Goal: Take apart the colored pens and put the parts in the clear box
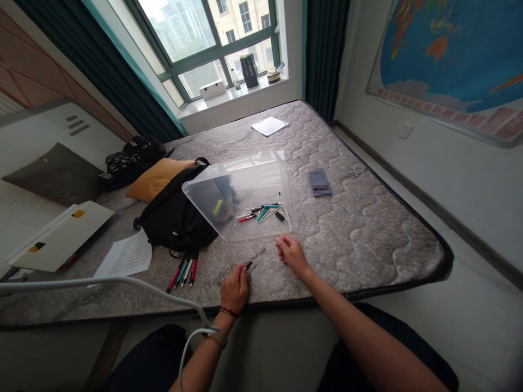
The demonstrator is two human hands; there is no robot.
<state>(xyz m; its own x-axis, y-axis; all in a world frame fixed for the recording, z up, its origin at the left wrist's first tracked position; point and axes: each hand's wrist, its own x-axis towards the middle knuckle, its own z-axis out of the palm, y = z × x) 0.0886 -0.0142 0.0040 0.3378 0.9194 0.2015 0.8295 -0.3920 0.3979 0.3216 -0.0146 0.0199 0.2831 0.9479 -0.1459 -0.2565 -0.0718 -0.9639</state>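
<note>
My left hand [234, 290] is closed around a dark pen [249, 265], its tip poking out past the thumb over the mattress. My right hand [291, 252] is curled with the fingertips pinched together, close to the rim of a clear plastic box [245, 182]. Whatever those fingers hold, if anything, is too small to make out. Inside the box lie several loose pens and pen parts, among them a teal pen [262, 214], a red pen [247, 218] and a black cap [280, 216]. Left of my left hand, several pens [186, 270] rest side by side on the mattress.
A black backpack [175, 212] leans against the box's left side. Papers [125, 255] and a white carton [61, 234] lie farther left. A blurred dark blue item [320, 183] sits right of the box. A grey cable [134, 280] crosses the lower left, above the mattress edge.
</note>
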